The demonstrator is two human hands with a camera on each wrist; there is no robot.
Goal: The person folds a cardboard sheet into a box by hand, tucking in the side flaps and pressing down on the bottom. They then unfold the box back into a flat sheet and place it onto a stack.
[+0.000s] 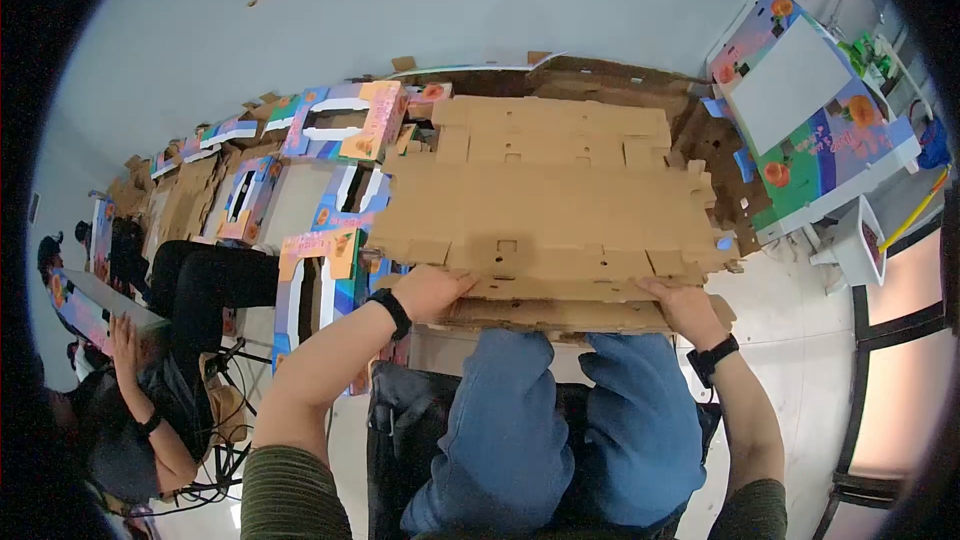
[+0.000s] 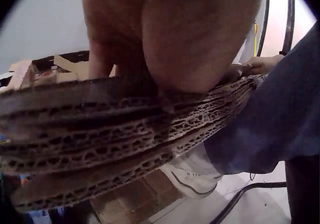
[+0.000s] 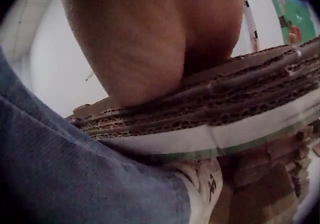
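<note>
A stack of flattened cardboard boxes (image 1: 550,202) lies in front of me, brown side up, with slots and notched flaps along its edges. Its near edge reaches over my knees. My left hand (image 1: 432,292) grips the near left corner, thumb pointing inward on top. At the near right corner my right hand (image 1: 690,310) holds the same stack, its thumb likewise on the top sheet. Several corrugated layers (image 2: 95,151) show beneath the left palm in the left wrist view. Under the right palm, a white printed face (image 3: 200,136) forms the lowest layer. Most fingertips are hidden.
Colourful cut-out cartons (image 1: 318,280) stand along the left, near a seated person (image 1: 130,410) holding another carton. A printed cardboard panel (image 1: 800,110) leans at the right beside a white bin (image 1: 860,245). Brown cardboard (image 1: 630,82) lies behind the stack, against the wall.
</note>
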